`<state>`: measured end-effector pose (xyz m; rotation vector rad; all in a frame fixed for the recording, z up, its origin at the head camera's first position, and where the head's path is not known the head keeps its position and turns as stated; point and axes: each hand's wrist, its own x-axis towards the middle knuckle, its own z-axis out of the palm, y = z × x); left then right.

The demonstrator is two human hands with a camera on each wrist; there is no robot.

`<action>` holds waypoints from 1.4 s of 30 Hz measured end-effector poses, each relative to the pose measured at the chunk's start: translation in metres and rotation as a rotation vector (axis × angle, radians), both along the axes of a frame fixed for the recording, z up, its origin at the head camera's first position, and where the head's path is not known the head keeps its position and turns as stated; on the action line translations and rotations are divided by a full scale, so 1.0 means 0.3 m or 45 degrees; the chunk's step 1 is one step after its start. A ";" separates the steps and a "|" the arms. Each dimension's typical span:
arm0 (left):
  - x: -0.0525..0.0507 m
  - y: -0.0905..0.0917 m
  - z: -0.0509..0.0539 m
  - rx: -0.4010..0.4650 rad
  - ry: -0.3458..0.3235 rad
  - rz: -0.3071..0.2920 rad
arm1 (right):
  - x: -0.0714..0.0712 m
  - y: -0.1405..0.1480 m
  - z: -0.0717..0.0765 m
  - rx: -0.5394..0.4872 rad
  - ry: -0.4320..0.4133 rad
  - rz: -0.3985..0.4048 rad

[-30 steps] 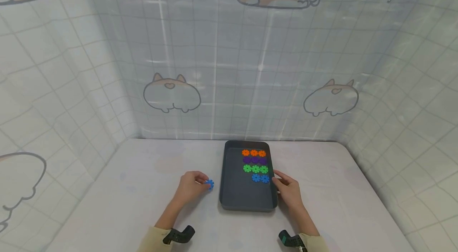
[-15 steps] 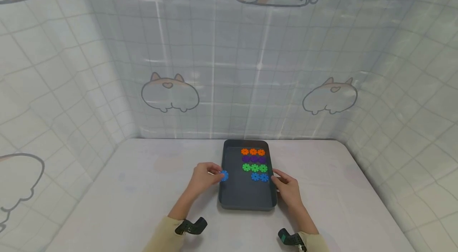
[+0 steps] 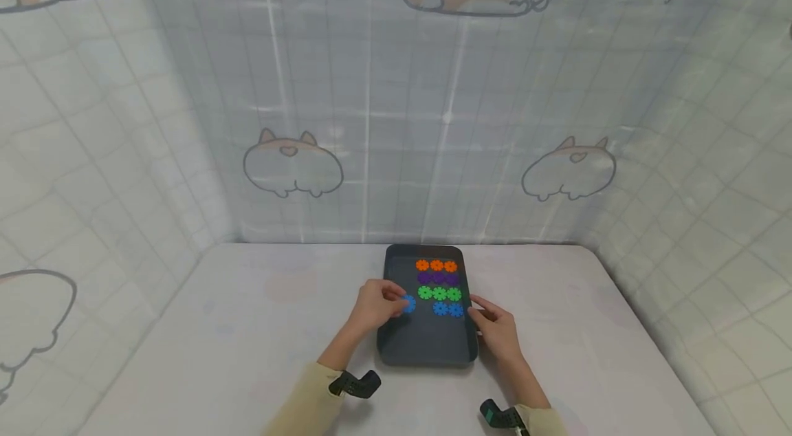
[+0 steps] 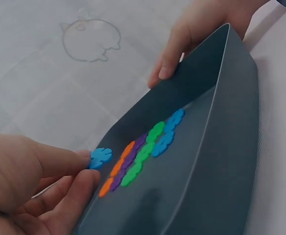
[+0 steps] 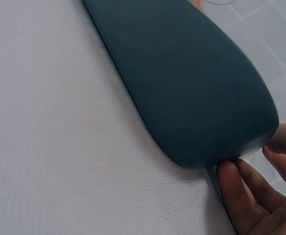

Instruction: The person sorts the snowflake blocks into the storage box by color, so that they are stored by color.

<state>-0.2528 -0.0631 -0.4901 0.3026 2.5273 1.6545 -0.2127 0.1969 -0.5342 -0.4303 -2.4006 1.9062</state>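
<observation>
My left hand [image 3: 375, 305] pinches a blue notched plastic disc [image 4: 100, 157] between thumb and forefinger, over the left part of the dark grey tray [image 3: 423, 346]. In the left wrist view the disc is raised above the tray floor. My right hand [image 3: 500, 335] grips the tray's right wall; in the right wrist view fingertips [image 5: 233, 183] press against its lower edge. Inside the tray lie rows of matching discs: three orange [image 3: 436, 265], three purple [image 3: 438, 278], three green [image 3: 439, 293] and two blue [image 3: 448, 309].
The tray stands on a table with a pale cloth [image 3: 260, 340]. Behind and at both sides hang sheets [image 3: 396, 120] with a grid and cartoon dog print. A dark device [image 3: 355, 384] is strapped to each wrist.
My left hand has carried the blue disc rightward from beside the tray, across its left rim, to above the inside. My right hand has stayed at the tray's right wall.
</observation>
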 end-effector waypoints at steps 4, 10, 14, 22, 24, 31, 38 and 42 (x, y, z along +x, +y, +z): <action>-0.005 0.023 -0.004 0.015 -0.005 -0.009 | 0.005 -0.003 -0.002 -0.002 -0.007 0.005; -0.022 0.056 -0.010 0.058 -0.031 -0.019 | 0.004 -0.003 0.001 0.002 -0.009 -0.007; -0.030 0.080 -0.019 0.067 -0.059 -0.011 | -0.001 -0.003 0.000 0.002 -0.019 -0.015; -0.043 0.111 -0.031 0.069 -0.073 -0.011 | -0.006 -0.004 -0.006 -0.010 -0.027 -0.012; -0.047 0.116 -0.035 0.068 -0.085 -0.017 | -0.006 -0.003 -0.008 -0.009 -0.027 -0.015; -0.059 0.128 -0.054 0.061 -0.121 -0.016 | -0.003 -0.001 -0.007 -0.011 -0.026 -0.017; -0.069 0.137 -0.074 0.020 -0.120 -0.007 | -0.001 -0.001 -0.007 -0.008 -0.017 -0.017; -0.076 0.139 -0.087 0.002 -0.113 -0.004 | -0.003 -0.002 -0.007 -0.002 -0.021 -0.018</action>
